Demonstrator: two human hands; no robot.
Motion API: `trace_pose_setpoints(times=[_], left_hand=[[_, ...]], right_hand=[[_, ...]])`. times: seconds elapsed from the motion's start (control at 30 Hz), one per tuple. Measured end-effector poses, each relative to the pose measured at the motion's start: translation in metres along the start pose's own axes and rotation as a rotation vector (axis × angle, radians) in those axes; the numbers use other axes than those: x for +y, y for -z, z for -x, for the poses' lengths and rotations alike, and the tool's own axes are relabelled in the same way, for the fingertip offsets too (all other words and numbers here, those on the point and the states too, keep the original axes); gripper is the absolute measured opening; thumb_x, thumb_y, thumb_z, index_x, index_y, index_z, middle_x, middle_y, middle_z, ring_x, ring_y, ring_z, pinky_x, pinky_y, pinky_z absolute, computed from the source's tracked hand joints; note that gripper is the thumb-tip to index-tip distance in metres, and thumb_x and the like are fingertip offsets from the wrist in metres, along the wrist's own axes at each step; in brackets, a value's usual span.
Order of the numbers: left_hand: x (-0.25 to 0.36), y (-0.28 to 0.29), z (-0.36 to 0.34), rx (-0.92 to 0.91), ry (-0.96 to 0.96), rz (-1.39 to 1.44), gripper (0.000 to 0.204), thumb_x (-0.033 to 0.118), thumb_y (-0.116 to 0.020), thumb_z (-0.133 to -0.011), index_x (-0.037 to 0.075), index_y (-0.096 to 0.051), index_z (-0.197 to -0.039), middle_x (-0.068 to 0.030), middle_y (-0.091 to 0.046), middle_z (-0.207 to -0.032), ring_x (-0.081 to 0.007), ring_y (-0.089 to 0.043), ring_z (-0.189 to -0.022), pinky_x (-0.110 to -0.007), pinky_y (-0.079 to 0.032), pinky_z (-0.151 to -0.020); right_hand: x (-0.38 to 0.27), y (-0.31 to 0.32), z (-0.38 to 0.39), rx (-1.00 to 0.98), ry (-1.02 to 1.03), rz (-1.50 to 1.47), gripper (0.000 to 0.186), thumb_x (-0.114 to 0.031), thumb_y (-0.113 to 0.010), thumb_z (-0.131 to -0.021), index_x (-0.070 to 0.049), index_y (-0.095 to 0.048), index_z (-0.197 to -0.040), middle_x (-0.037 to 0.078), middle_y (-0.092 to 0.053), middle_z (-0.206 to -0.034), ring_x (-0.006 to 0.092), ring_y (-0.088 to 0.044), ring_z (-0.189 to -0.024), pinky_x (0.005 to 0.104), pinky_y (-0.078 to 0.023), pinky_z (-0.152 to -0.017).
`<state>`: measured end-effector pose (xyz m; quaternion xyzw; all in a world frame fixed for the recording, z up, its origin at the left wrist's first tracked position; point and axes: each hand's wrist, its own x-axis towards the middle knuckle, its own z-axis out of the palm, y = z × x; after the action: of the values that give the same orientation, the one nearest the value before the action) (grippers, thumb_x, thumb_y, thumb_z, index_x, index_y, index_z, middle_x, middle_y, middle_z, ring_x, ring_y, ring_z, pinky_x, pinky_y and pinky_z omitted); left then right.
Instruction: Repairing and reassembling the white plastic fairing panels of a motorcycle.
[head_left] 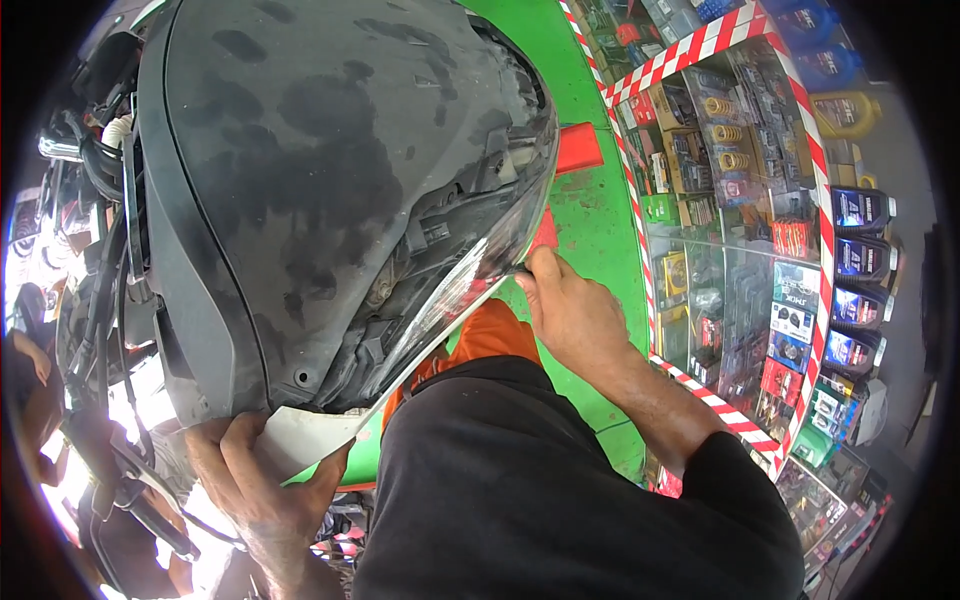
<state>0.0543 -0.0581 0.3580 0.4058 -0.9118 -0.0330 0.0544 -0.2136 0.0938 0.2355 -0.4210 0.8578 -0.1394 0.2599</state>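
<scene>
A dusty dark grey body cover (310, 160) of what looks like a scooter or motorcycle fills the upper middle. Along its right side a gap shows black inner parts (430, 235), next to a shiny clear-looking lens strip (450, 285). The white side panel (300, 435) runs below that strip and widens at its lower left end. My left hand (245, 480) grips this wide end, fingers on one side and thumb on the other. My right hand (580, 315) is closed in a pinch at the panel's far right end, against a small dark piece too hidden to name.
On the right stands a glass display case (715, 260) edged with red-and-white tape, full of boxed parts. Dark bottles (860, 250) line up beyond it. Green floor (600, 230) runs between. Handlebar cables (105, 250) hang at left, near another person's arm (32, 355).
</scene>
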Motion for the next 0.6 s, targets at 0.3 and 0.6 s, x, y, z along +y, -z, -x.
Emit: trace_pose_setpoints(times=[0.3, 0.6], left_hand=[[0.0, 0.001, -0.003, 0.008, -0.031, -0.02, 0.071, 0.045, -0.094, -0.065, 0.002, -0.06, -0.109, -0.015, -0.05, -0.1, -0.0353, -0.057, -0.092, -0.048, -0.046, -0.075], [-0.007, 0.002, -0.002, 0.013, -0.08, 0.033, 0.068, 0.047, -0.092, -0.071, 0.002, -0.059, -0.11, -0.0151, -0.05, -0.098, -0.034, -0.056, -0.085, -0.047, -0.044, -0.068]], right_hand=[[-0.012, 0.006, -0.004, -0.173, 0.146, -0.059, 0.028, -0.031, -0.055, -0.106, -0.005, -0.047, -0.107, 0.021, -0.07, -0.09, 0.0472, -0.068, -0.075, 0.0562, -0.053, -0.061], [-0.002, 0.013, -0.016, -0.256, 0.224, -0.114, 0.027, -0.029, -0.055, -0.107, -0.003, -0.049, -0.103, 0.02, -0.071, -0.092, 0.0437, -0.07, -0.079, 0.0529, -0.055, -0.065]])
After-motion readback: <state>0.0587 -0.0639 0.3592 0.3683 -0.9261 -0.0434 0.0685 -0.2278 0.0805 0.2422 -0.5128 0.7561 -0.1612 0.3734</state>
